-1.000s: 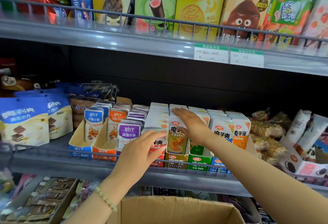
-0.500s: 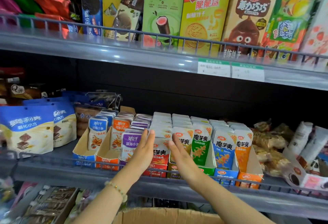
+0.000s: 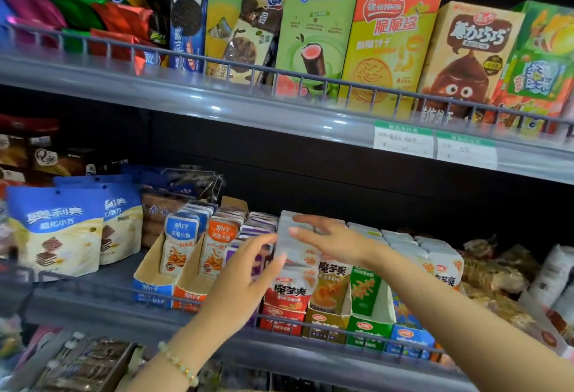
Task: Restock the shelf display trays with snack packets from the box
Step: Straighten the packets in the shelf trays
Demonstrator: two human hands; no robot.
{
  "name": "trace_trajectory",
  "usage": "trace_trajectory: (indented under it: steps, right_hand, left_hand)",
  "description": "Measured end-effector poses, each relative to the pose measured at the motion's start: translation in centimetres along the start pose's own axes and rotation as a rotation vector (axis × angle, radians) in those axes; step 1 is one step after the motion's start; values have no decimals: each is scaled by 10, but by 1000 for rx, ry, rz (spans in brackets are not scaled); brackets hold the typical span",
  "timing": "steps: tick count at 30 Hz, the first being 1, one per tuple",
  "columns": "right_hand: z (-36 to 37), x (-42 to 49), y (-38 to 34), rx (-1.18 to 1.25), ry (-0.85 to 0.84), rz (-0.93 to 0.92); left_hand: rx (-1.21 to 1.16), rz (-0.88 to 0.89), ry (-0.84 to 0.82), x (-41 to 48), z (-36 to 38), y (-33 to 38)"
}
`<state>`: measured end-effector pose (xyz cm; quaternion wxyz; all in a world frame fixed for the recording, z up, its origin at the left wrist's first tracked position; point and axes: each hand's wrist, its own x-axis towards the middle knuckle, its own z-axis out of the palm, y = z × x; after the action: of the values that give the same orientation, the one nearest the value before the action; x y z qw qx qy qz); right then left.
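While both hands rest on the row of snack packets standing upright in the red tray on the middle shelf, the left hand presses flat against the row's left side and the right hand lies across its top, all fingers straight, none curled round a packet. Touching it on the right, the yellow tray and green tray hold packed rows too. Leftward, the blue tray and orange tray hold fish-snack sachets; purple sachets sit partly hidden behind the left hand.
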<state>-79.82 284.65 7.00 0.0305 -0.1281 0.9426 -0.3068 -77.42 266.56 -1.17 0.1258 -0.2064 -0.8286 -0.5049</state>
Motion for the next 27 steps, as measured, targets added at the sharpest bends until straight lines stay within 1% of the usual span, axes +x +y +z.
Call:
trace_trajectory:
  steps: [2,3,5,7,11,14,16,17,19,22,24,27]
  right_hand:
    - [-1,20,-4,-92,-35,53]
    - [0,28,-5,-172,-61,75]
    - [4,41,-5,-324,-93,96]
    - [9,49,-4,-405,-83,100]
    - [15,36,0,-418,-44,47]
    - [13,18,1,-336,-121,44]
    - [16,10,1,-371,-162,10]
    - [19,6,1,-416,-148,-26]
    - [26,1,4,-478,-50,-108]
    - [32,-5,15,-477,84,-223]
    - [31,-6,20,-463,113,-257]
    - [22,-3,28,-414,83,-251]
  left_hand:
    - [94,24,-28,-7,1,-9]
    - [99,22,-33,-8,3,-13]
    - [51,-1,-21,-7,8,-19]
    - [9,-33,13,-3,14,-23]
    - [-2,-76,83,0,24,-30]
    - [-16,-72,114,-4,30,-32]
    - [-40,-56,136,-4,32,-33]
    - [-54,-56,141,-5,33,-34]
    - [-75,-65,146,-5,33,-34]
    - [-83,-70,152,-5,35,-36]
    - [-81,-67,156,-5,35,-36]
    - [-7,-39,164,-6,34,-34]
